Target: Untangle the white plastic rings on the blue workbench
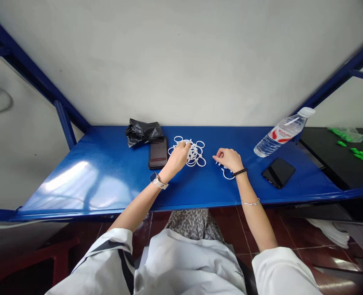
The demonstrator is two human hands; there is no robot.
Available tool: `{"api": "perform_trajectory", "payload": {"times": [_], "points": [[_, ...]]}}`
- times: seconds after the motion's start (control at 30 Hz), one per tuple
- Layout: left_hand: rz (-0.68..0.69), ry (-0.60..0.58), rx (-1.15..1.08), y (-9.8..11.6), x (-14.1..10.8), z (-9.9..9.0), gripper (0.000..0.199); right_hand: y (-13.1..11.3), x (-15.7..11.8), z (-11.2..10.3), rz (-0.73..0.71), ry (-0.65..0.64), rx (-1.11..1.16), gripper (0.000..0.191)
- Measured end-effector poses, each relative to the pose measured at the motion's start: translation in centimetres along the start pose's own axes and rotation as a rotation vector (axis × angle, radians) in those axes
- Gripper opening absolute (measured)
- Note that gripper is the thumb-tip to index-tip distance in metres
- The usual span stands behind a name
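My left hand [179, 156] reaches into a loose heap of white plastic rings [200, 162], its fingers bent down and closed at the heap. What lies between those fingertips is hidden. To the right of the heap, my right hand [230, 159] is closed with thumb and fingers together, low over the blue table. Small white plastic bits poke out beneath it, and one white plastic ring [228, 176] lies partly under the palm and wrist. Whether the right fingers grip one of these pieces is hidden by the hand.
A lit phone [157, 153] lies left of the heap beside a crumpled black plastic bag [142, 131]. At right are a water bottle [281, 133] and a dark phone [278, 173]. The blue table [114, 164] meets a wall; green pieces [359, 154] lie on the neighbouring black surface.
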State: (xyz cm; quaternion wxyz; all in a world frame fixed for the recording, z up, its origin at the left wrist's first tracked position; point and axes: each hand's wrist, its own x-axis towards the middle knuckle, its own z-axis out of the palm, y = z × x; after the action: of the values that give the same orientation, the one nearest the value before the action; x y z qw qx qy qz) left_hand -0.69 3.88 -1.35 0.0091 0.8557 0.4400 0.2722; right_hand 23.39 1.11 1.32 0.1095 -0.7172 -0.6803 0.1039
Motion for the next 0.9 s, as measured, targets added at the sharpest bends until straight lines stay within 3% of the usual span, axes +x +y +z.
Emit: {"api": "perform_trajectory", "payload": {"times": [0.13,0.23,0.43,0.6,0.9], "points": [[0.003,-0.033,0.062,0.0,-0.1,-0.1,0.044,-0.1,0.1,0.5,-0.089,-0.054,0.016,0.004],[-0.007,-0.029,0.113,0.1,0.0,-0.3,0.044,-0.1,0.2,0.9,-0.208,-0.076,0.057,0.018],[-0.04,-0.007,0.111,0.8,0.4,-0.6,0.033,-0.3,0.4,1.2,-0.42,0.009,0.177,0.015],[0.026,0.051,-0.162,1.5,0.5,-1.3,0.016,-1.0,0.2,1.6,-0.588,0.094,0.444,0.008],[0.005,-0.032,-0.698,2.2,0.6,-1.4,0.035,-2.3,-0.6,1.7,-0.695,0.171,0.684,0.016]]}}
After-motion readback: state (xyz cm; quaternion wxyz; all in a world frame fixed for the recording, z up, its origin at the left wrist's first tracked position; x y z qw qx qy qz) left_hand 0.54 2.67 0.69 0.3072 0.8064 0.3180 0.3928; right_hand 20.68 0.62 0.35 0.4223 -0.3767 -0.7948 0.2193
